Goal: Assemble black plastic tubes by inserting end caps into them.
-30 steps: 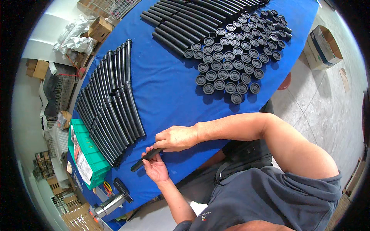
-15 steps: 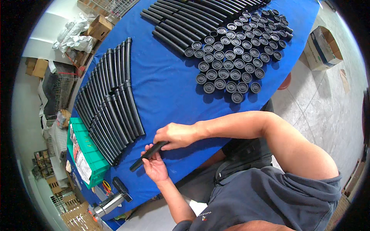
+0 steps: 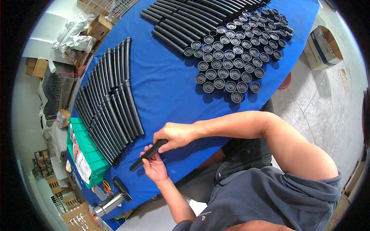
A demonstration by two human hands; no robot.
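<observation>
A short black tube [image 3: 139, 164] slants over the front of the blue-covered table. My right hand [image 3: 175, 136] is closed around its upper end, hiding that end and whatever may be fitted there. Lower down, my left hand [image 3: 156, 168] pinches the same tube between thumb and fingers, palm turned up. Just left of my hands lie rows of black tubes [image 3: 111, 123], side by side, with wider collars at their ends. Farther off on the right stand many round black caps [image 3: 235, 73] with ringed tops, packed closely together.
More black tubes [image 3: 181, 27] lie at the far side of the blue cloth [image 3: 162, 88]. A green crate [image 3: 96, 165] sits at the left edge, near a black-headed hammer [image 3: 121, 186] and yellow-handled pliers [image 3: 107, 186]. An open cardboard box [image 3: 323, 48] stands on the floor at right.
My right hand has shifted slightly left and its fingers have re-set on the tube's upper end. My left hand and the tube have hardly moved.
</observation>
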